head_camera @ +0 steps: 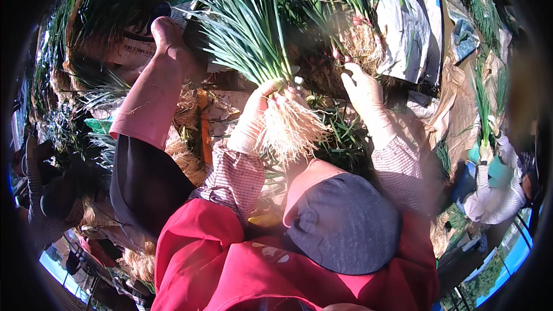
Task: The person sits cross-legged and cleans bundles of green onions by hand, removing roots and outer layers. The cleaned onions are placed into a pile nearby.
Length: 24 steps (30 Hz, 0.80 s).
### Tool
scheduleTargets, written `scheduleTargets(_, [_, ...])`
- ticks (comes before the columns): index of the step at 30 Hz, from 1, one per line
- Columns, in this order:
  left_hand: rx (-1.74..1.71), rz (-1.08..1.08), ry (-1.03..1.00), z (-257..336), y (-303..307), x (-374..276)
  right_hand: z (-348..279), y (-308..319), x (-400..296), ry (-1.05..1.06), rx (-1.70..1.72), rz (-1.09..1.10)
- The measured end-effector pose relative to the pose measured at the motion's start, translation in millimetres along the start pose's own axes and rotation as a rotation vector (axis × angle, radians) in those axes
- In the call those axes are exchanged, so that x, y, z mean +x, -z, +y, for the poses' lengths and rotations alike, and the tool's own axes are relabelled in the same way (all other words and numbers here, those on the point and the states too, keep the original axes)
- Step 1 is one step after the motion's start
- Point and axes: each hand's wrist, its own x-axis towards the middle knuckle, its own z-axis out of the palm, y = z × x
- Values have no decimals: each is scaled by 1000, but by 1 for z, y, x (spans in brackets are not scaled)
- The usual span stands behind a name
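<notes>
My left hand (260, 106) is closed around a bunch of green onions (263, 43) where the pale stems meet the roots. Its green leaves spread away from me, and its long, light roots (293, 129) hang towards my body. To the right, my right hand (365, 90) has its fingers apart, thumb and forefinger near the reddish bulbs of another pile of onions (358, 47). Whether the fingertips touch that pile is not clear. Nothing shows in the right palm. Loose green leaves (343, 134) lie between my forearms.
My leg in a pink rubber boot (149, 90) stretches out at left. An orange strip (205, 125) and more rooted bunches lie beside it. White sacking (410, 30) is at upper right. A co-worker in checked sleeves (492, 194) holds onions at far right; another person (56, 198) is at far left.
</notes>
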Motion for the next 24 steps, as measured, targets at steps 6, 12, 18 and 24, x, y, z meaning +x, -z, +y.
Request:
scheduleTargets(6, [197,115,-130,-2,-6,-2,-18,9,31,132,-238,139])
scheduleTargets(12, [369,145,-251,-15,-7,8,-47,-30,-38,308,-235,158])
scheduleTargets(18, [258,85,-241,-13,-27,-14,27,30,-29,-5,-327,431])
scheduleTargets(24, [111,-425,-74,-2,-9,-52,-123,18,-6,80,918,-248])
